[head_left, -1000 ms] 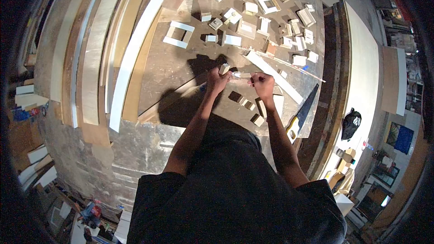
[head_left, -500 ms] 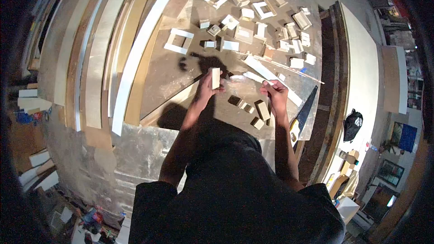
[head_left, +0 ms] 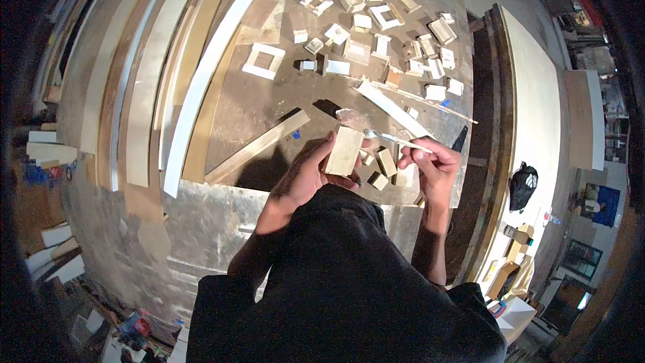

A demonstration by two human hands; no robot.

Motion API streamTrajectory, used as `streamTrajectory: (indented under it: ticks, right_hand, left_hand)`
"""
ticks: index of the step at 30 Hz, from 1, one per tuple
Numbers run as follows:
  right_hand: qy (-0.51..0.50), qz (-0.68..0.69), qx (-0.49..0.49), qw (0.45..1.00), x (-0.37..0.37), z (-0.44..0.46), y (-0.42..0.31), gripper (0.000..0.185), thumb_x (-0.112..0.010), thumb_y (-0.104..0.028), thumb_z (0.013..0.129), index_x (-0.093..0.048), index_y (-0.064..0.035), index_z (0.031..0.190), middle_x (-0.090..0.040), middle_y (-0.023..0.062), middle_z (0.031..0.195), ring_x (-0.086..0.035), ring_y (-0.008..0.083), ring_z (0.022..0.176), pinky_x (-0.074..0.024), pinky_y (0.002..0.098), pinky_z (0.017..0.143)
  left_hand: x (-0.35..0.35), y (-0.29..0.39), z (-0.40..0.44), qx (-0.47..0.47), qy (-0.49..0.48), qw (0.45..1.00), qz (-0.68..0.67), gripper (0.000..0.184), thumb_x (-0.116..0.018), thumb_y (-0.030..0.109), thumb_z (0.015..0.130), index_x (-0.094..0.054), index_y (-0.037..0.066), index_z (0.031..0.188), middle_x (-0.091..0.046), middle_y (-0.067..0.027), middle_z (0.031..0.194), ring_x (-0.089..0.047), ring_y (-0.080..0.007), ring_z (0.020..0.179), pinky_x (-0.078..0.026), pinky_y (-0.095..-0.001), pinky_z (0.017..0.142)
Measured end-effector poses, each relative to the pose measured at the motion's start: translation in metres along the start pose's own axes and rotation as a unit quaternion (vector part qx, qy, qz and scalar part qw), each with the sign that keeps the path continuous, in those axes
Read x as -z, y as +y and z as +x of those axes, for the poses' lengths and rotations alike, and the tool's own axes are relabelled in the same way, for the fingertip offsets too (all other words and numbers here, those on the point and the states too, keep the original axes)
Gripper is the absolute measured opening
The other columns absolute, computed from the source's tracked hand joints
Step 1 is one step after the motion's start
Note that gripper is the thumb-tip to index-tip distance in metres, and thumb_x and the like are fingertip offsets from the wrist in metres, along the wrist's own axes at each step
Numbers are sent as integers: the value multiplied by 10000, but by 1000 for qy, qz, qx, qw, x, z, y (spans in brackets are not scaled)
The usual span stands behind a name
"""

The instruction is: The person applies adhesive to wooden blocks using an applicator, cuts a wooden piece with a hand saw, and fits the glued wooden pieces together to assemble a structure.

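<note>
Block [head_left: 345, 150] sits gripped in your left hand [head_left: 300, 179] — brace it, lightly guiding the slim stick [head_left: 401, 141] your right hand [head_left: 438, 165] pinches.

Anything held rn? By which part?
Left hand: block, by its edges. Right hand: stick, pinched near the end away from the block.

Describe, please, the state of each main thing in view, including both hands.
Pale rectangular wooden block: held up.
Thin pale stick: held, its whitish tip close to the block; contact unclear.
Bare left hand: closed on the block.
Bare right hand: pinching the stick.
White square wooden frame: lying flat, unheld.
Long white strip: lying flat, unheld.
Black fabric item with white print: lying on the long pale panel.
</note>
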State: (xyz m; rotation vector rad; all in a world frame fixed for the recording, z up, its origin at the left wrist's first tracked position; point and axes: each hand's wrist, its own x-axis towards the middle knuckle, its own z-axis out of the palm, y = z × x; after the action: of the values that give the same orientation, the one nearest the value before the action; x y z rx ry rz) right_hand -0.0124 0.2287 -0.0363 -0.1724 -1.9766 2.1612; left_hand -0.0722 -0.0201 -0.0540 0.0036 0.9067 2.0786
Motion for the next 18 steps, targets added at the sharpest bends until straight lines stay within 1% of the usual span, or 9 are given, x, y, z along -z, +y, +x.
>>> streamTrajectory:
  ticks: [2, 5, 6, 7, 10, 12, 13, 15, 18]
  right_hand:
    - [-16, -10, 29, 999, -1, -5, -13, 180, -695, -42, 896, -713, 47, 1052, -687, 188, 877, -687, 234, 664, -573, 338, 606]
    - [-53, -51, 95, 993, -8, -9, -30, 209, -731, -84, 884, -711, 51, 1043, -664, 172, 864, -680, 242, 672, -567, 333, 584]
    - [-48, -83, 108, 989, -12, -12, -39, 196, -750, -24, 854, -732, 39, 1039, -696, 193, 949, -706, 237, 708, -580, 315, 625]
    - [-57, -131, 145, 979, -14, -13, -43, 199, -747, -15, 840, -733, 43, 1030, -699, 191, 955, -703, 235, 730, -577, 306, 628]
    - [-78, -211, 228, 947, -23, -15, -56, 219, -744, 24, 754, -748, 38, 973, -711, 191, 932, -705, 254, 814, -568, 328, 717]
    - [-96, -211, 227, 946, -24, -19, -55, 242, -761, 26, 717, -748, 37, 958, -713, 187, 926, -708, 271, 819, -566, 343, 755]
    - [-101, -208, 228, 946, -26, -18, -56, 242, -761, 26, 717, -748, 37, 958, -713, 187, 926, -708, 271, 819, -566, 343, 755]
    - [-132, -245, 278, 920, -31, -15, -61, 157, -755, -23, 793, -713, 84, 900, -687, 182, 890, -686, 234, 760, -569, 312, 643]
    - [-126, -294, 295, 900, -37, -17, -72, 161, -762, 2, 753, -719, 73, 892, -689, 179, 881, -681, 233, 756, -564, 311, 654]
  left_hand:
    - [-13, 5, -9, 11, 8, 1000, 4, 660, -344, 537, 1038, -506, -3, 1382, -657, -95, 1043, -678, -200, 910, -622, -364, 703]
    - [-21, 6, -20, 11, 18, 1000, 8, 676, -332, 558, 1034, -496, 2, 1382, -660, -112, 1038, -704, -250, 843, -619, -374, 685]
    - [-22, 6, -24, 18, 11, 1000, 4, 678, -329, 562, 1033, -494, 3, 1380, -661, -117, 1038, -712, -265, 823, -618, -376, 678]
    - [-25, 7, -29, 19, 21, 1000, -6, 660, -338, 565, 1031, -515, 4, 1330, -664, -132, 1024, -716, -287, 806, -617, -375, 670]
    - [-26, 12, -43, 8, -6, 1000, -28, 595, -347, 516, 1058, -580, -6, 1223, -668, -138, 1018, -703, -230, 905, -626, -399, 758]
    - [-31, 13, -53, 3, 27, 999, -22, 596, -338, 520, 1059, -584, -11, 1174, -665, -148, 1005, -708, -245, 880, -629, -409, 737]
    - [-30, 12, -57, 5, 6, 1000, -27, 601, -335, 521, 1059, -580, -15, 1178, -666, -150, 1006, -709, -249, 869, -630, -414, 731]
    - [-31, 12, -63, 3, -12, 999, -32, 607, -333, 523, 1059, -576, -20, 1182, -666, -153, 1006, -710, -253, 858, -632, -420, 725]
    - [-40, 14, -74, -13, 1, 999, -39, 621, -330, 529, 1058, -581, -27, 1172, -663, -152, 993, -711, -258, 845, -635, -439, 720]
